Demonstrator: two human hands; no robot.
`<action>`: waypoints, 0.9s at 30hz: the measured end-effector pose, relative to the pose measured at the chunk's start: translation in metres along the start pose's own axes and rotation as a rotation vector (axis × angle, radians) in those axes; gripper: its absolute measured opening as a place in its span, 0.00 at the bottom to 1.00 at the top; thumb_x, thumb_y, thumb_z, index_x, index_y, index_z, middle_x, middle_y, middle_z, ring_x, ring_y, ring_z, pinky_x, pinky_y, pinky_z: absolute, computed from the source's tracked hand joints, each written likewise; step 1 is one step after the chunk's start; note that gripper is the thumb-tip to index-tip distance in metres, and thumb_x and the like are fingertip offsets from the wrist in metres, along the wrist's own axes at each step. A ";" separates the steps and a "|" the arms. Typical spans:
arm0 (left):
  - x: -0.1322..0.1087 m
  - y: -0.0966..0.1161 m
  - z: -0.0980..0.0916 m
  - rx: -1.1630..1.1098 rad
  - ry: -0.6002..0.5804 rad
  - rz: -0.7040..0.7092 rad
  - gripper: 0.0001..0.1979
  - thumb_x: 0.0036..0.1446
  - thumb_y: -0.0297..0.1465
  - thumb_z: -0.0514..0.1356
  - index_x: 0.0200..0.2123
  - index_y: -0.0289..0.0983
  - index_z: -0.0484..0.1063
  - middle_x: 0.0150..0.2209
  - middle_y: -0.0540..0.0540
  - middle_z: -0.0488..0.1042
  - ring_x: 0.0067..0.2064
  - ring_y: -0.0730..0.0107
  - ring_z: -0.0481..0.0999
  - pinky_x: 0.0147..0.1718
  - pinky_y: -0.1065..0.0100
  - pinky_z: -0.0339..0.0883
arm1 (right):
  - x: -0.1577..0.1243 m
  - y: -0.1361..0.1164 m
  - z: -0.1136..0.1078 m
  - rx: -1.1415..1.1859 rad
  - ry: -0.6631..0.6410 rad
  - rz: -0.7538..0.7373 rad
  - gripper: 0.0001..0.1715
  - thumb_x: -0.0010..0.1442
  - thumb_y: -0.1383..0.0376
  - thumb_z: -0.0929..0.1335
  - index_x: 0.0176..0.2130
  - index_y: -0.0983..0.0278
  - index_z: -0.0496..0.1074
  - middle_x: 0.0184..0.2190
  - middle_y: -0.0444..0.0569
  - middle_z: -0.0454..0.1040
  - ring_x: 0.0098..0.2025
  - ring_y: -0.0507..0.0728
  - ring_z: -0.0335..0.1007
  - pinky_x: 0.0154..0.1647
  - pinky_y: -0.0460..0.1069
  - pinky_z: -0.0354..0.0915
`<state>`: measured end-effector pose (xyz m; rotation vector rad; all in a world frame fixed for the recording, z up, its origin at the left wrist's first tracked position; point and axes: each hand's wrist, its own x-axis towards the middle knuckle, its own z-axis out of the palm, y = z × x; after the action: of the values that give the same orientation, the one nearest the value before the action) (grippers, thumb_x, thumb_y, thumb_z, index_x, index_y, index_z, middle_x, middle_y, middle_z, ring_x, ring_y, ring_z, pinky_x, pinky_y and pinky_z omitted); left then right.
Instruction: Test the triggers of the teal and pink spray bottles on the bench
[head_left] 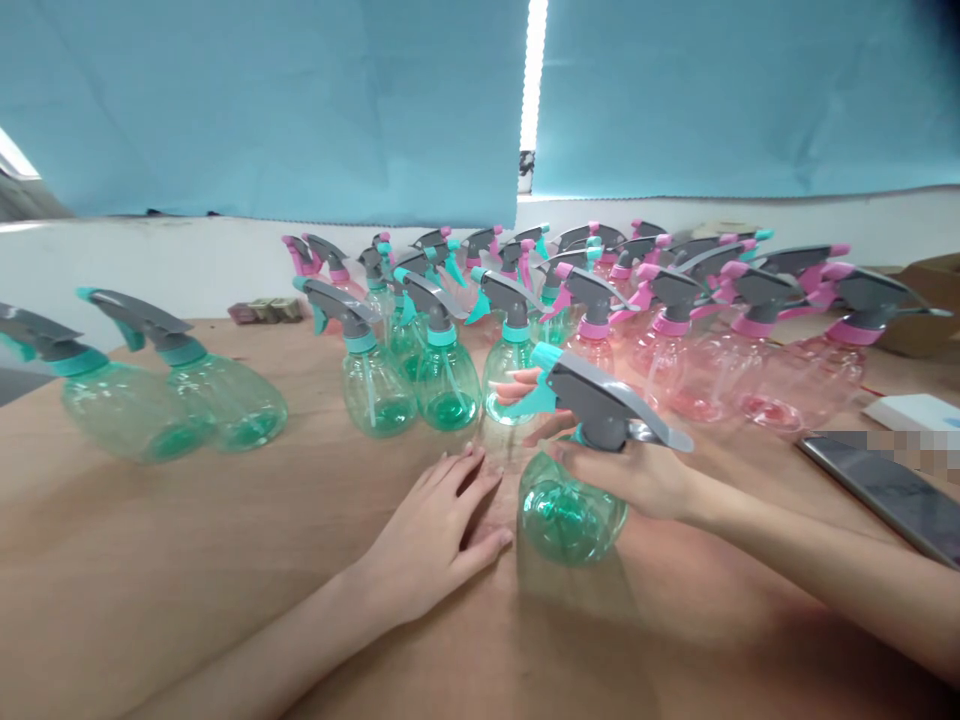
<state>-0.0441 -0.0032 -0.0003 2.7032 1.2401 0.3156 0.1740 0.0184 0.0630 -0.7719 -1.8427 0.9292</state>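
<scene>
A green see-through spray bottle (574, 510) with a grey and turquoise trigger head is in my right hand (637, 475), whose fingers wrap round its neck. The bottle leans a little, and its base looks close to the table; I cannot tell whether it touches. My left hand (442, 530) lies flat on the wooden table (225, 580), fingers spread, just left of that bottle. Behind the hands stand more green spray bottles (450, 385), and pink spray bottles (765, 375) crowd together to the right. Two green spray bottles (225, 400) stand apart at the left.
A dark phone (889, 490) lies at the right edge, beside a white box (919, 420). Farther back on the right is a brown cardboard box (922, 300). Small bundles (266, 311) rest near the white wall, and blue curtains (262, 100) hang behind.
</scene>
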 end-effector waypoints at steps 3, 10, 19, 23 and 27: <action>0.000 0.000 -0.001 -0.005 -0.004 -0.002 0.26 0.65 0.43 0.54 0.61 0.37 0.61 0.64 0.37 0.60 0.66 0.51 0.53 0.61 0.47 0.52 | 0.001 0.000 0.000 0.019 -0.028 0.000 0.28 0.51 0.72 0.64 0.51 0.55 0.71 0.43 0.45 0.79 0.42 0.57 0.76 0.42 0.53 0.72; -0.001 0.000 0.000 -0.017 0.003 -0.011 0.26 0.65 0.43 0.54 0.61 0.38 0.61 0.64 0.37 0.59 0.66 0.50 0.54 0.61 0.47 0.52 | -0.001 0.001 0.000 0.016 -0.061 0.013 0.22 0.56 0.70 0.65 0.49 0.53 0.73 0.36 0.44 0.80 0.45 0.60 0.76 0.46 0.57 0.72; 0.000 0.001 -0.001 -0.020 0.008 -0.001 0.26 0.64 0.42 0.56 0.60 0.35 0.63 0.63 0.35 0.60 0.66 0.49 0.54 0.60 0.48 0.53 | -0.006 0.006 -0.002 0.120 -0.033 0.083 0.21 0.55 0.65 0.70 0.49 0.52 0.73 0.37 0.44 0.80 0.41 0.58 0.78 0.42 0.54 0.75; 0.000 0.002 -0.001 -0.024 0.017 -0.001 0.26 0.64 0.42 0.56 0.60 0.36 0.62 0.63 0.36 0.61 0.66 0.49 0.55 0.60 0.48 0.54 | -0.007 0.009 -0.002 0.110 0.009 0.093 0.20 0.53 0.65 0.71 0.47 0.53 0.74 0.36 0.44 0.81 0.41 0.59 0.78 0.40 0.53 0.76; -0.001 0.002 -0.001 -0.029 0.023 -0.005 0.26 0.64 0.42 0.56 0.61 0.38 0.61 0.63 0.37 0.61 0.65 0.49 0.55 0.60 0.48 0.54 | -0.006 0.008 0.000 0.107 -0.010 0.071 0.23 0.55 0.65 0.69 0.51 0.52 0.72 0.38 0.45 0.80 0.44 0.59 0.77 0.43 0.55 0.75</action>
<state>-0.0433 -0.0047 0.0008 2.6788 1.2388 0.3616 0.1773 0.0180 0.0540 -0.7711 -1.7686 1.0700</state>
